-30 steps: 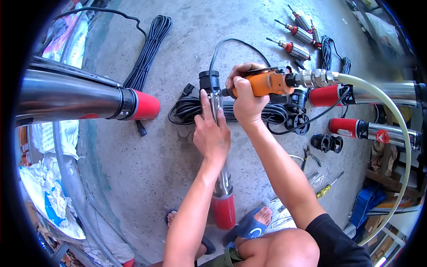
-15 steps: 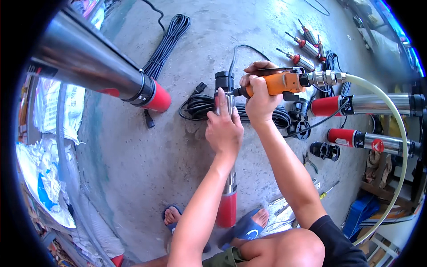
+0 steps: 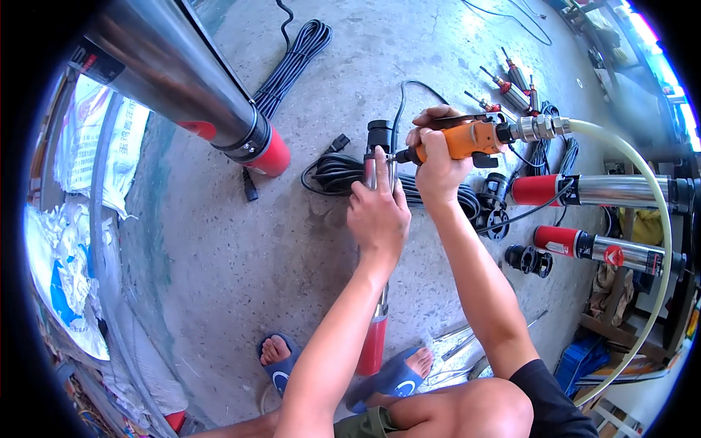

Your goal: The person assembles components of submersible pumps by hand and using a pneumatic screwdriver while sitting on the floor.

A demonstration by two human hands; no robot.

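Note:
A slim submersible pump (image 3: 373, 344) lies lengthwise on the concrete floor between my feet, its silver body running away from me to a black far end (image 3: 379, 134). My left hand (image 3: 378, 215) grips the body just short of that end, index finger stretched along it and thumb on the right side. In my right hand (image 3: 444, 171) is an orange air screwdriver (image 3: 461, 140), held level. Its tip points left and meets the side of the pump near my left index finger. A pale air hose (image 3: 661, 219) runs from the tool's back. Behind the pump lies a coiled black cable (image 3: 332, 171).
A large steel pump (image 3: 182, 87) with a red end looms at the upper left, beside a cable bundle (image 3: 296, 62). To the right lie two red-and-silver pumps (image 3: 537, 190), black fittings (image 3: 520, 258) and several motor rotors (image 3: 511, 87). White sacks (image 3: 69, 270) line the left.
The whole view has shifted slightly, so things sit a little differently in it. Both hands keep their hold, and the screwdriver stays against the pump's side.

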